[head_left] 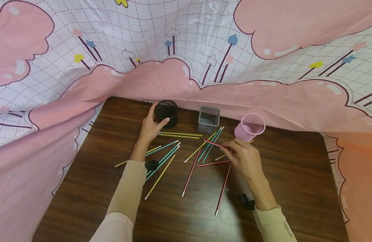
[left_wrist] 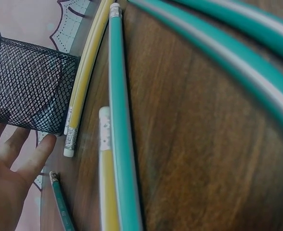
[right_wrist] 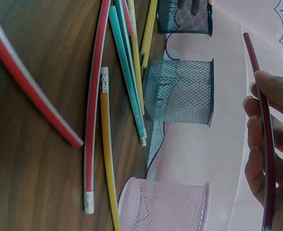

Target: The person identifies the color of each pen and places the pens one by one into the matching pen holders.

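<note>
My left hand (head_left: 149,129) grips a round black mesh pencil cup (head_left: 171,122) at the back left, thumb on the near side and fingers along its left. In the left wrist view, fingertips meet the wall of the mesh cup (left_wrist: 31,84). A dark red pencil (head_left: 213,144) is pinched in my right hand (head_left: 246,158), held above the table with its bare end pointing left. The right wrist view shows this red pencil (right_wrist: 265,130) lying between thumb and fingers. Below that hand lie more red pencils (head_left: 223,190) and a yellow pencil (right_wrist: 108,144).
A grey square mesh cup (head_left: 208,126) and a pink round mesh cup (head_left: 243,133) stand along the back. Green pencils (head_left: 164,158) and yellow pencils (head_left: 159,177) lie scattered across the dark wooden table (head_left: 180,222). A patterned cloth (head_left: 180,77) hangs behind.
</note>
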Action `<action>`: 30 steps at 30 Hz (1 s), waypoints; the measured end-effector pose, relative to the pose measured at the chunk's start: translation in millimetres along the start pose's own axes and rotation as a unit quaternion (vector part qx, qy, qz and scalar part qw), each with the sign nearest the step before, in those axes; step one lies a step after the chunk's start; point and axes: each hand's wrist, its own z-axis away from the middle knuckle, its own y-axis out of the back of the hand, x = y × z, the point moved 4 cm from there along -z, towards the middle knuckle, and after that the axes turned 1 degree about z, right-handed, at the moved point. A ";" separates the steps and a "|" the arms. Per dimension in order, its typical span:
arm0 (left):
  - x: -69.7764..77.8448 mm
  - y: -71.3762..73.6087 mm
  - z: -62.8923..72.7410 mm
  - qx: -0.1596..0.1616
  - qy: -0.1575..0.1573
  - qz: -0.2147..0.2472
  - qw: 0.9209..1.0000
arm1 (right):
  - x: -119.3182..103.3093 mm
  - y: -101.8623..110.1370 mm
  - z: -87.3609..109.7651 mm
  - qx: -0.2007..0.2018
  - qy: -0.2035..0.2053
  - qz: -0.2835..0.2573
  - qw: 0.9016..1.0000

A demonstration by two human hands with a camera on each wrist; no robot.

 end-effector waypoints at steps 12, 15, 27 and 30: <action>-0.5 0.1 0.1 -0.001 -0.002 0.014 1.000 | -6.1 -4.6 -24.0 0.026 0.032 -0.021 0.999; -0.4 0.2 -0.8 0.000 -0.001 0.012 1.000 | -6.1 -7.1 -31.1 0.026 0.029 -0.040 0.998; -1.3 -0.3 -1.5 0.000 -0.003 0.019 1.000 | -7.5 -14.7 -55.1 0.022 0.042 -0.063 0.997; -0.4 -0.2 -0.8 0.001 0.000 0.022 1.000 | -9.6 -16.2 -61.5 0.024 0.044 -0.063 0.997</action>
